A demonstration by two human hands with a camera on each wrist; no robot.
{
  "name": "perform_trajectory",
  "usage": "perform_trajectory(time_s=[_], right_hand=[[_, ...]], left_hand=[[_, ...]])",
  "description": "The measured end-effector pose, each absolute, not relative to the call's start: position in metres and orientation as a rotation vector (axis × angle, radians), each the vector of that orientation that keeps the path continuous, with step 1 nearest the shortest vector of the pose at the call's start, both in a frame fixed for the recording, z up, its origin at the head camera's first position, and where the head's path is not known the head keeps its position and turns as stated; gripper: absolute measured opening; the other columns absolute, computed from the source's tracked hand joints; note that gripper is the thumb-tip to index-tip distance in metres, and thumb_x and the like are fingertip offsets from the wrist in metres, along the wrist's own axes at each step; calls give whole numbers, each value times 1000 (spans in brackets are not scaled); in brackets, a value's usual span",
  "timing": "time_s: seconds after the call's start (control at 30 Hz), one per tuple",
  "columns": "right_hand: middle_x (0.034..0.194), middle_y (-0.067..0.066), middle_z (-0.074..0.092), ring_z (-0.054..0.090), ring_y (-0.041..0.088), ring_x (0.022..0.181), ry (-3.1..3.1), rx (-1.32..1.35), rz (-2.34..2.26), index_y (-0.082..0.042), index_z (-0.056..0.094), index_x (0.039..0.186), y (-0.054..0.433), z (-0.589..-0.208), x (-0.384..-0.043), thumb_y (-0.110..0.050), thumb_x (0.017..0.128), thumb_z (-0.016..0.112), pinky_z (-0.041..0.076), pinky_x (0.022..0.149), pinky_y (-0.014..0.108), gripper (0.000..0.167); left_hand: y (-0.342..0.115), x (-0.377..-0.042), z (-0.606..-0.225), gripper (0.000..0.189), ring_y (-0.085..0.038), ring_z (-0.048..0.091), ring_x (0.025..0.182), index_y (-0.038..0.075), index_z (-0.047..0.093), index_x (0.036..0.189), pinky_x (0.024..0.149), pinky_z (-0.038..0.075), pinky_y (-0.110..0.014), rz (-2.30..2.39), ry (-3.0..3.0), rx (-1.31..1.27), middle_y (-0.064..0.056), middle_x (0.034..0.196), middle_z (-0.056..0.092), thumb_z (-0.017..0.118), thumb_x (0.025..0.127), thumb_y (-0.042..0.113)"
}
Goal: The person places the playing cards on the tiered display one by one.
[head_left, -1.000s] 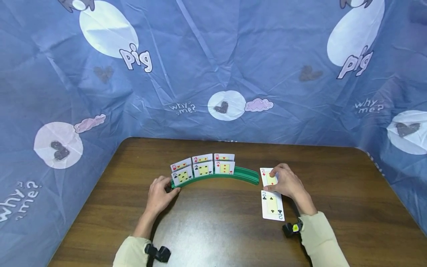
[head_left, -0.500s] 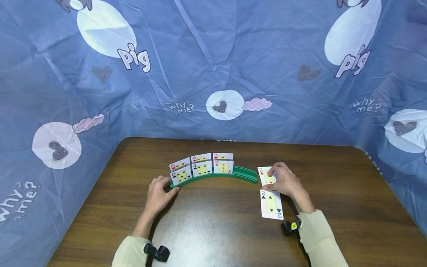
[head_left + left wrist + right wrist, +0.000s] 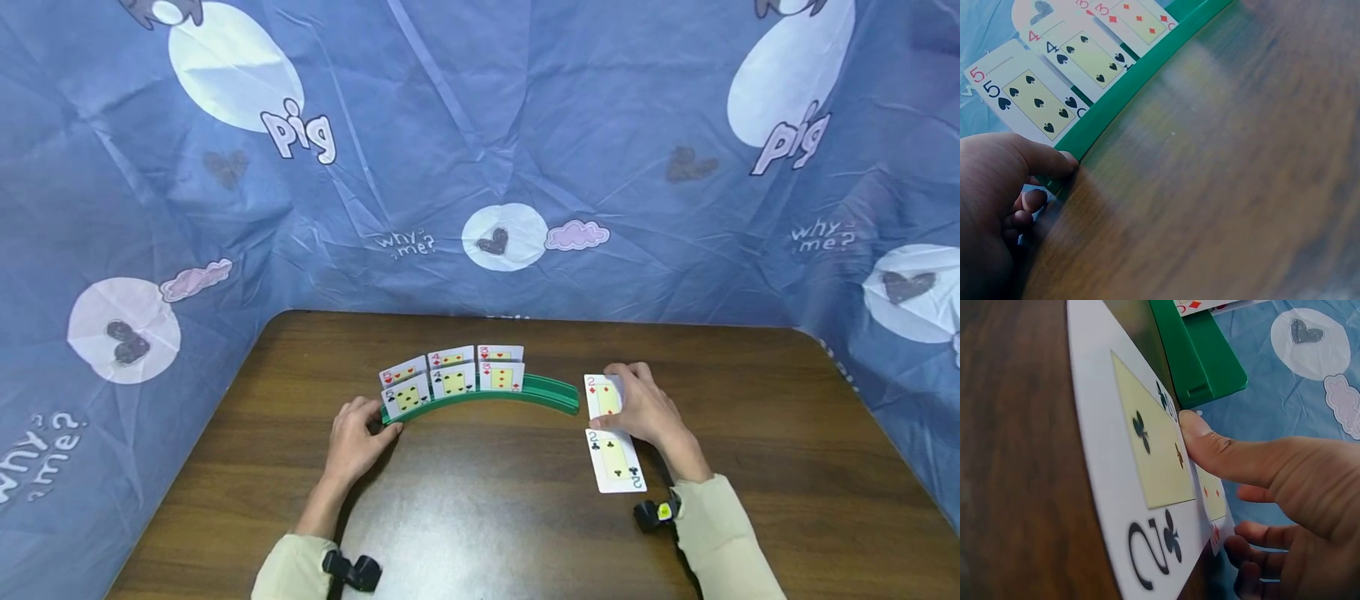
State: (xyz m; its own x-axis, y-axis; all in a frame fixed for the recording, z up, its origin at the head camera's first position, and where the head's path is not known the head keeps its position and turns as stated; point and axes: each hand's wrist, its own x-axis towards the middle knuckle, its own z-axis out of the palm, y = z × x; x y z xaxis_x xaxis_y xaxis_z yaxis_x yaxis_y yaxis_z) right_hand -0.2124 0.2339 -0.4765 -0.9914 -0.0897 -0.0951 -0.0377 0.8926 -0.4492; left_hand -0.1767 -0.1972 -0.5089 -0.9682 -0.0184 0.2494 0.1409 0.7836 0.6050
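Observation:
A curved green card holder (image 3: 551, 395) holds two rows of playing cards at its left and middle. The five of spades (image 3: 406, 397), four of spades (image 3: 454, 381) and three of diamonds (image 3: 502, 377) fill the front row. My left hand (image 3: 356, 442) pinches the holder's left end, thumb (image 3: 1054, 159) on its front edge. Just past the right end is the two of diamonds (image 3: 602, 396), gripped between thumb and fingers of my right hand (image 3: 651, 412). The two of clubs (image 3: 615, 461) lies nearer me, its top edge right at my right thumb (image 3: 1210, 445).
The holder stands on a brown wooden table (image 3: 480, 508) with rounded far corners. Behind the table hangs a blue printed cloth (image 3: 420, 175). Black wrist cameras sit at both cuffs, beside pale sleeves (image 3: 723, 533).
The two of clubs has turned slightly, its lower end swinging right. My right fingers have shifted a little along the two of diamonds toward its far right corner. My left hand stays put.

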Motion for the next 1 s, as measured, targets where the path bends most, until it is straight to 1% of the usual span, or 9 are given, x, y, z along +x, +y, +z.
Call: perform_trajectory(time_s=[0.1,0.2,0.37,0.43,0.6,0.67,0.8,0.9,1.0], right_hand=[[139,27,37,60,39,102,2980,-102,-646,-9,37,150,234,-474,-210,-37,68,91,50,74,48,102],[136,27,36,60,37,97,3008,-105,-601,-6,35,151,233,-472,-210,-40,67,92,49,69,44,107],[124,23,36,54,32,89,3055,-109,-546,-1,44,145,232,-471,-209,-42,63,93,43,62,35,104],[124,23,35,52,32,88,3069,-101,-540,-2,46,141,232,-471,-209,-42,62,94,41,61,33,101],[132,27,34,55,34,85,3091,-66,-540,-4,42,136,231,-471,-209,-41,62,94,44,59,37,98],[132,27,37,57,34,82,3097,-54,-532,-4,41,135,231,-470,-208,-41,64,93,46,60,40,96],[119,23,52,60,34,78,3123,-58,-516,-5,42,131,233,-465,-206,-35,71,90,49,63,46,82],[105,19,61,61,31,78,3155,-102,-543,-5,46,124,237,-457,-203,-25,77,86,47,61,44,65],[97,17,66,60,26,76,3161,-158,-574,-6,52,117,241,-448,-200,-15,83,80,44,58,39,46]], left_hand=[[-197,-177,-509,22,-22,50,80,2,72,92,78,38,-39,-956,-2742,-91,-9,83,62,81,75,13],[-196,-178,-509,22,-22,50,80,2,73,92,79,38,-40,-956,-2742,-89,-9,83,62,81,75,13],[-196,-178,-509,23,-22,50,80,2,73,92,80,39,-40,-956,-2730,-89,-9,83,62,81,74,13],[-196,-177,-509,22,-22,50,79,2,72,91,80,38,-40,-957,-2727,-87,-9,82,62,81,74,13],[-197,-176,-509,21,-22,50,79,3,72,91,79,38,-40,-956,-2725,-96,-9,82,62,81,75,13],[-198,-176,-510,21,-22,51,79,3,72,91,78,39,-40,-950,-2726,-101,-9,82,62,81,75,14],[-198,-176,-510,20,-22,51,79,3,72,90,77,38,-40,-947,-2730,-102,-9,82,62,81,75,14],[-198,-177,-510,20,-22,51,79,3,72,90,78,39,-40,-948,-2729,-104,-9,82,62,81,75,14],[-198,-177,-511,21,-22,51,79,3,72,91,78,39,-41,-949,-2726,-105,-8,81,62,81,75,14]])
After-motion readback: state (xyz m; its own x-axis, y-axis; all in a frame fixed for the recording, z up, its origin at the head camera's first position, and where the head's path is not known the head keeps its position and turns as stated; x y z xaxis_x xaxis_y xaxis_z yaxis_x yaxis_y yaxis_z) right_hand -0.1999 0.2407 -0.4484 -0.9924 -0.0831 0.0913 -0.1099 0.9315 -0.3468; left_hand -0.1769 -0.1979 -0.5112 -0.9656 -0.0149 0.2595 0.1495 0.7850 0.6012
